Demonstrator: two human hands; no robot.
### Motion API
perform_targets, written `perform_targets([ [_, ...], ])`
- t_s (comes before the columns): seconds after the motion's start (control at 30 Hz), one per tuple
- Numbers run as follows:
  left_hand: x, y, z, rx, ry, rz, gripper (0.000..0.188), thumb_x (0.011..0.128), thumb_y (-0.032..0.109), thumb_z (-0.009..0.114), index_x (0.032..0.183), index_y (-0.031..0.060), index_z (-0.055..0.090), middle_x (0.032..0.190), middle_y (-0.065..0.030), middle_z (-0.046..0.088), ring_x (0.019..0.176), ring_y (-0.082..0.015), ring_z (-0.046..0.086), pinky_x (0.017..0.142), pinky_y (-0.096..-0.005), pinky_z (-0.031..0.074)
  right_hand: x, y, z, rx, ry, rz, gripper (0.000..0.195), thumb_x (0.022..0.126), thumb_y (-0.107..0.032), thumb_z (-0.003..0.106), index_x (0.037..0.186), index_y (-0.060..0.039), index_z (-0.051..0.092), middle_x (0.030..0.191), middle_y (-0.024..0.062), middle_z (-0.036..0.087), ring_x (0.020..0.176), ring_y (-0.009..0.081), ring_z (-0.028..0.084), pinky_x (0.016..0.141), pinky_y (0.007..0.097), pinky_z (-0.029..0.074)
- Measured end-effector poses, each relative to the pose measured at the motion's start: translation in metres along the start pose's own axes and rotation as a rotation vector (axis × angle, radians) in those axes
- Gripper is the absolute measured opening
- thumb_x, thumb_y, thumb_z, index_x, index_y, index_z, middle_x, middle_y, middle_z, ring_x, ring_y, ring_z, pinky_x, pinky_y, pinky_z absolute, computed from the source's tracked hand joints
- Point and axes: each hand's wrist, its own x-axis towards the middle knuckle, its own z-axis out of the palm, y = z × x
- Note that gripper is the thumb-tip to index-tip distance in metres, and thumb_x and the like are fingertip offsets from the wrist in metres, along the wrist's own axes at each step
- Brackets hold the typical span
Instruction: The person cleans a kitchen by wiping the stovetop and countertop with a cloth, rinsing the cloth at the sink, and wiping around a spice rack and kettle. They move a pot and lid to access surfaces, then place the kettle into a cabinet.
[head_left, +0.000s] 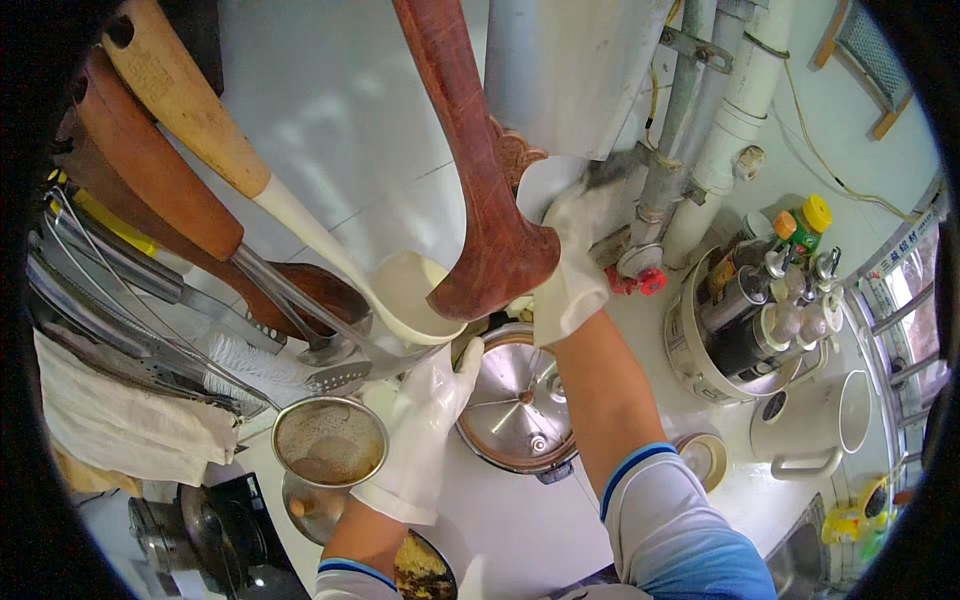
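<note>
My left hand (442, 397), in a white rubber glove, reaches over the counter beside a steel pot with a shiny lid (517, 397). Its fingertips lie near the pot's far left rim, partly behind the hanging utensils. My right hand (574, 255), gloved alike, reaches past the pot towards the tiled wall, and a hanging dark wooden utensil (502, 247) hides part of it. What either hand touches cannot be made out. A cream ladle (420, 300) and a fine mesh strainer (330, 442) hang close to my left hand.
Several utensils with wooden handles (165, 172) hang at the left above a cloth (135, 405). Pipes with a red valve (651, 281) run down the wall. At the right stand a round container (682, 337) of bottles, a white pitcher (802, 420) and a sink (799, 555).
</note>
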Motion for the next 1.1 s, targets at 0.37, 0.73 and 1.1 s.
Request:
perform_targets([
  [0.37, -0.029, 0.003, -0.069, -0.256, -0.270, -0.108, 0.072, 0.095, 0.011, 0.072, 0.158, 0.0037, 0.039, 0.138, -0.0217, 0.065, 0.132, -0.0311, 0.061, 0.112, -0.0398, 0.046, -0.157, -0.019, 0.029, -0.430, -1.011, -0.040, 0.047, 0.103, -0.041, 0.051, 0.124, -0.0072, 0.075, 0.136, 0.0169, 0.068, 0.130, 0.0362, 0.062, 0.108, 0.0432, 0.050],
  [0.73, -0.064, -0.002, -0.076, -0.370, -0.302, -0.137, 0.066, 0.096, 0.010, 0.073, 0.156, 0.0069, 0.045, 0.144, -0.0175, 0.062, 0.131, -0.0301, 0.063, 0.109, -0.0403, 0.050, -0.140, -0.036, -0.025, -0.324, -0.910, 0.010, 0.040, 0.100, -0.031, 0.054, 0.126, -0.0034, 0.069, 0.131, 0.0248, 0.067, 0.122, 0.0380, 0.065, 0.098, 0.0463, 0.052],
  [1.1, -0.052, 0.026, -0.073, -0.375, -0.321, -0.074, 0.065, 0.096, 0.010, 0.071, 0.155, 0.0063, 0.046, 0.148, -0.0193, 0.058, 0.135, -0.0296, 0.058, 0.113, -0.0407, 0.046, -0.013, 0.099, -0.033, -0.574, -0.473, -0.013, 0.056, 0.103, -0.053, 0.054, 0.125, -0.0034, 0.070, 0.124, 0.0186, 0.073, 0.115, 0.0322, 0.069, 0.095, 0.0421, 0.056],
])
